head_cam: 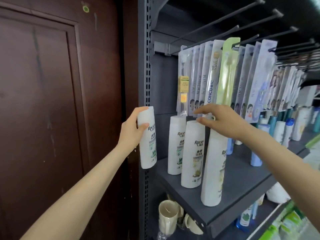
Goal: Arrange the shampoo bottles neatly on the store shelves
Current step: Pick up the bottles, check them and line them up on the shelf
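1. A white shampoo bottle (148, 137) is gripped by the left hand (132, 129) at centre-left of the frame; thumb and fingers are curled round its upper body, and it is held upright in the air, just left of the shelf's front-left corner, presumably so that it can be set down label outward.
2. The right hand (223, 121) is held with relaxed, extended fingers and grips nothing; its fingertips (199, 120) lie at the cap of the middle bottle (192, 154), whether touching cannot be told.
3. Three white bottles stand upright on the grey shelf (242, 175) in a diagonal row: a rear bottle (176, 144), the middle bottle, and a front bottle (214, 168) close to the shelf's front edge.
4. Open shelf room is seen left of the rear bottle, near the perforated upright (147, 66); this gap is judged the likeliest place for the held bottle.
5. Hanging toothbrush packs (207, 75) limit clearance above the caps.
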A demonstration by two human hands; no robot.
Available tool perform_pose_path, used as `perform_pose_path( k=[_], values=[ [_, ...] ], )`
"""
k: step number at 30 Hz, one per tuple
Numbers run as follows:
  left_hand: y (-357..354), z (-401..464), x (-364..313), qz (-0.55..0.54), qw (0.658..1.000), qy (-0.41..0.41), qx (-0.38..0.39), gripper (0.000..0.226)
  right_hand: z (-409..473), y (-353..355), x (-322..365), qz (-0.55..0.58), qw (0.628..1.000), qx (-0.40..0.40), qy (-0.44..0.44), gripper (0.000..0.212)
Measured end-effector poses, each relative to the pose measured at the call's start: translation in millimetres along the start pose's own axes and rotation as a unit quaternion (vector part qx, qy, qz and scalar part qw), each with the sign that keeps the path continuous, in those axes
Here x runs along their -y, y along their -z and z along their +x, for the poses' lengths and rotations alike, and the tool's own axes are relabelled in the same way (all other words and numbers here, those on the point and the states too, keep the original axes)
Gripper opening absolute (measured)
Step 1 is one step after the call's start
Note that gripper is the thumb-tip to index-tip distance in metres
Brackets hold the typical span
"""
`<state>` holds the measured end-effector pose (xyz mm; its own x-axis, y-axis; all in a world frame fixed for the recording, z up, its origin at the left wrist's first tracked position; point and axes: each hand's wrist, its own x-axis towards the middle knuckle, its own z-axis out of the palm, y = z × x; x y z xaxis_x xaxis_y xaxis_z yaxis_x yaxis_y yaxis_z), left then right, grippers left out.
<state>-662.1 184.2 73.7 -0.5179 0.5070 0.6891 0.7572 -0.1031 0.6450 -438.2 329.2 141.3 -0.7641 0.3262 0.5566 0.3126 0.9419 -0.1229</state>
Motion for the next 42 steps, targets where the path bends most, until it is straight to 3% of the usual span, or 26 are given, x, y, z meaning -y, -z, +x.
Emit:
perform_pose_path(
  k=[5, 11, 16, 21, 34, 42],
  values=[
    [-35, 31, 22, 0.039, 0.997, 0.0, 0.062, 0.043, 7, -3, -17, 0.062, 0.995, 0.081, -0.021, 0.046],
    [-64, 45, 42, 0.002, 0.994, 0.004, 0.112, 0.043, 7, -16, -24, 0.081, 0.99, 0.115, -0.022, 0.039],
    [-71, 50, 45, -0.012, 0.996, 0.011, 0.083, 0.044, 6, -16, -25, 0.082, 0.991, 0.104, -0.026, 0.038],
    [-69, 42, 50, 0.016, 0.994, 0.014, 0.104, 0.066, 7, -15, -21, 0.063, 0.995, 0.08, -0.011, 0.039],
    [-86, 51, 51, 0.025, 0.994, 0.015, 0.104, 0.071, 5, -18, -20, 0.055, 0.996, 0.073, -0.007, 0.036],
    [-90, 47, 43, 0.08, 0.995, 0.016, 0.055, 0.068, 4, -17, -21, 0.061, 0.995, 0.081, -0.005, 0.035]
  ],
)
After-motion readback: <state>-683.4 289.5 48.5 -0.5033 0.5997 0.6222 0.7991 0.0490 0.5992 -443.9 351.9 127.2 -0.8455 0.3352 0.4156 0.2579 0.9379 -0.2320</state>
